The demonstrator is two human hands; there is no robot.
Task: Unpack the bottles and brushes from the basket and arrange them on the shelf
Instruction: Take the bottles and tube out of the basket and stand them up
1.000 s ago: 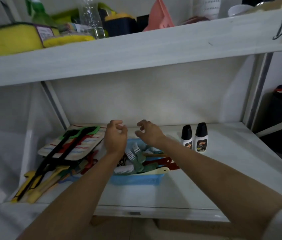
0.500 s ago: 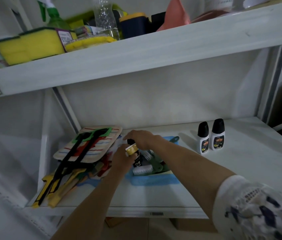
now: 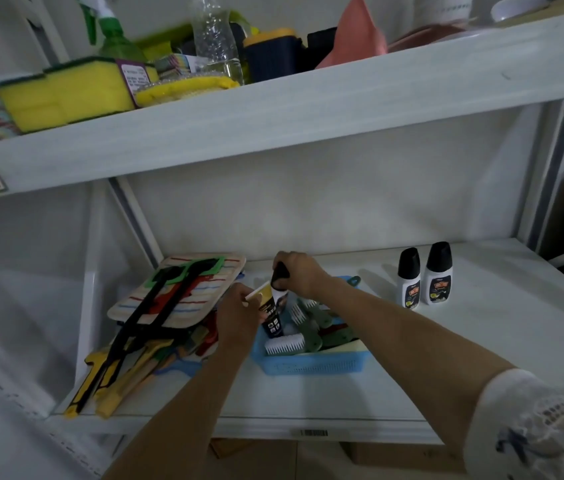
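A blue plastic basket point(image 3: 308, 366) sits on the lower white shelf point(image 3: 481, 341), holding several green and red brushes point(image 3: 304, 336) with white bristles. My left hand point(image 3: 239, 315) grips a black-and-yellow tube point(image 3: 270, 315) above the basket's left end. My right hand point(image 3: 296, 273) is closed on the black cap of a white bottle point(image 3: 280, 296), lifted just above the basket. Two white bottles with black caps point(image 3: 424, 277) stand upright on the shelf to the right of the basket.
A striped board with black and green tools point(image 3: 176, 292) lies left of the basket over a pile of yellow and coloured utensils point(image 3: 117, 372). The upper shelf point(image 3: 308, 109) carries yellow sponges, a spray bottle, a clear bottle and containers.
Both hands went from hovering with fingers apart over the basket to gripping items. The left lifted the tube, the right raised a black-capped bottle. My view shifted slightly left.
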